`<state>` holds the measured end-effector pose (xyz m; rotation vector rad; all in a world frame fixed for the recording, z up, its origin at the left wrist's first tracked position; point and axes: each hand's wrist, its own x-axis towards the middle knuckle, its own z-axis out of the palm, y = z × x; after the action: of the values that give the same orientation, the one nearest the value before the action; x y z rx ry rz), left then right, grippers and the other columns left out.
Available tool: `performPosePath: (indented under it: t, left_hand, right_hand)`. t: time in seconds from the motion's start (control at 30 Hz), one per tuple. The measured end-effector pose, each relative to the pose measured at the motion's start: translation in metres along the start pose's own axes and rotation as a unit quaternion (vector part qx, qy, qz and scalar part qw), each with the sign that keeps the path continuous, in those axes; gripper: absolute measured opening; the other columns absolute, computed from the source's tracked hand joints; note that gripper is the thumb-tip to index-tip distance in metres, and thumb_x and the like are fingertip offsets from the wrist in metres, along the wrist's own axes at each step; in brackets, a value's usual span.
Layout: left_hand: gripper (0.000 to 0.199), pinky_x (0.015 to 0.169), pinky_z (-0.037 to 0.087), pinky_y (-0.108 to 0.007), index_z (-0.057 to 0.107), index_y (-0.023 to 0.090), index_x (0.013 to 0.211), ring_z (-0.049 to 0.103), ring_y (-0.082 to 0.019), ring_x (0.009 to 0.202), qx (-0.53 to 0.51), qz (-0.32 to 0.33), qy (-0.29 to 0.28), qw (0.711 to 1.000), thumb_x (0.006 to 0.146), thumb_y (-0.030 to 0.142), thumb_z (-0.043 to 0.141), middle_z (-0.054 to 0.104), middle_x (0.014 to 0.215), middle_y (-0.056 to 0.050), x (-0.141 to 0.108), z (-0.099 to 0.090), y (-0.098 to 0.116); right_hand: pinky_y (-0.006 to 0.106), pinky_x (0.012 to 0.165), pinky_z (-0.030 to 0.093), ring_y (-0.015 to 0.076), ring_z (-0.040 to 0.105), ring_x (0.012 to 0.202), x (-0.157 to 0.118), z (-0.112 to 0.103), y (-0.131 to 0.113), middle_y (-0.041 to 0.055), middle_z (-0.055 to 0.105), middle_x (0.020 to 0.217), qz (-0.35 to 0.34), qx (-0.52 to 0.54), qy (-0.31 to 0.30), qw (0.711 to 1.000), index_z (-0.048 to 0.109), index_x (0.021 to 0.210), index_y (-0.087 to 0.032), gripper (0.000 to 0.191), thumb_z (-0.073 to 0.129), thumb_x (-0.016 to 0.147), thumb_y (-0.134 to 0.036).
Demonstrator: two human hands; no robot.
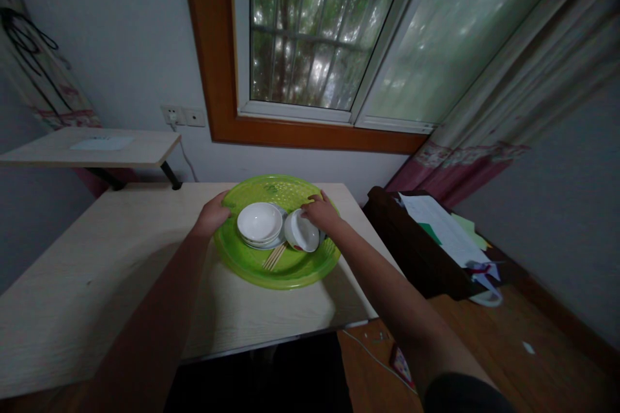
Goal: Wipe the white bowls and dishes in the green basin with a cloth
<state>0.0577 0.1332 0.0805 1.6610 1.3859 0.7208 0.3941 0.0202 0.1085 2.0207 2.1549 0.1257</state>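
Note:
A round green tray (271,274) holds stacked white bowls (260,222) on its left part, several light chopsticks (275,257) near the middle, and a tilted white bowl (305,234) on its right part. White plates show partly beneath the bowls. My left hand (213,214) is closed on the tray's left rim, its fingertips partly hidden. My right hand (321,211) reaches over the tray's right side, its fingers bent and pressed on the rim of the tilted bowl.
The tray is over a pale wooden table (135,271). A raised shelf (140,148) stands at the back left, a wall socket (183,116) behind it. Right of the table, papers (440,226) lie on a dark brown piece of furniture (411,251). A window is ahead.

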Motion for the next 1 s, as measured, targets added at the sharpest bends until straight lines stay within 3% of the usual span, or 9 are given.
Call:
performPosePath:
  t: [0.17, 0.37, 0.5, 0.57, 0.67, 0.83, 1.0]
  left_hand:
    - [0.091, 0.102, 0.059, -0.035, 0.069, 0.021, 0.162, 0.079, -0.028, 0.115, 0.000, 0.005, 0.002, 1.000, 0.073, 0.002, 0.065, 0.083, 0.137, -0.012, -0.001, -0.001, 0.003]
    - [0.089, 0.101, 0.060, -0.037, 0.072, 0.023, 0.158, 0.079, -0.030, 0.116, 0.013, 0.010, 0.008, 1.000, 0.072, 0.002, 0.067, 0.084, 0.136, -0.011, -0.001, -0.001, 0.002]
    - [0.088, 0.100, 0.060, -0.036, 0.072, 0.022, 0.156, 0.079, -0.028, 0.116, -0.004, 0.009, 0.002, 1.000, 0.072, 0.002, 0.064, 0.083, 0.137, -0.011, -0.002, 0.001, 0.003]
    - [0.088, 0.099, 0.060, -0.034, 0.072, 0.021, 0.156, 0.080, -0.027, 0.114, -0.008, 0.005, 0.000, 1.000, 0.071, 0.002, 0.063, 0.084, 0.135, -0.011, -0.003, 0.001, 0.005]
    - [0.086, 0.096, 0.061, -0.033, 0.074, 0.021, 0.154, 0.080, -0.027, 0.113, -0.007, 0.004, -0.002, 1.000, 0.070, 0.001, 0.063, 0.085, 0.131, -0.010, -0.004, 0.000, 0.007]
    - [0.085, 0.099, 0.061, -0.034, 0.077, 0.023, 0.150, 0.080, -0.029, 0.118, -0.029, 0.007, 0.001, 1.000, 0.068, 0.002, 0.065, 0.086, 0.132, -0.008, -0.006, 0.000, 0.007]
    - [0.085, 0.103, 0.061, -0.037, 0.076, 0.021, 0.153, 0.080, -0.031, 0.119, -0.035, 0.005, 0.002, 0.999, 0.070, 0.004, 0.065, 0.084, 0.136, -0.010, -0.007, 0.001, 0.008]
  right_hand:
    - [0.057, 0.140, 0.023, 0.0272, 0.060, 0.154, 0.002, 0.000, 0.004, 0.0170, 0.079, 0.147, -0.015, 0.019, -0.011, 1.000, 0.083, 0.136, -0.023, 0.031, 0.065, 0.112, -0.030]
    - [0.050, 0.134, 0.031, 0.0275, 0.067, 0.144, 0.001, -0.004, 0.011, 0.0135, 0.083, 0.138, -0.027, 0.068, 0.000, 0.997, 0.085, 0.125, -0.021, 0.025, 0.063, 0.113, -0.027]
    - [0.033, 0.108, 0.047, 0.0265, 0.075, 0.122, 0.002, -0.018, 0.013, 0.0152, 0.085, 0.122, -0.026, 0.098, 0.001, 0.995, 0.084, 0.116, -0.016, 0.027, 0.060, 0.116, -0.028]
    - [0.028, 0.092, 0.047, 0.0241, 0.076, 0.108, 0.003, -0.027, 0.013, 0.0147, 0.085, 0.116, -0.017, 0.128, 0.008, 0.992, 0.083, 0.114, -0.015, 0.031, 0.057, 0.117, -0.030]
    - [0.026, 0.080, 0.045, 0.0207, 0.074, 0.095, 0.004, -0.042, 0.006, 0.0117, 0.086, 0.112, 0.006, 0.193, 0.017, 0.981, 0.083, 0.113, -0.015, 0.036, 0.050, 0.120, -0.030]
    - [0.026, 0.078, 0.046, 0.0204, 0.074, 0.095, 0.011, -0.063, -0.018, 0.0129, 0.086, 0.119, 0.041, 0.253, 0.030, 0.966, 0.083, 0.118, -0.012, 0.040, 0.048, 0.119, -0.031]
    - [0.027, 0.088, 0.050, 0.0237, 0.077, 0.109, 0.020, -0.070, -0.046, 0.0153, 0.085, 0.129, 0.041, 0.214, 0.035, 0.975, 0.085, 0.125, -0.013, 0.040, 0.050, 0.118, -0.031]
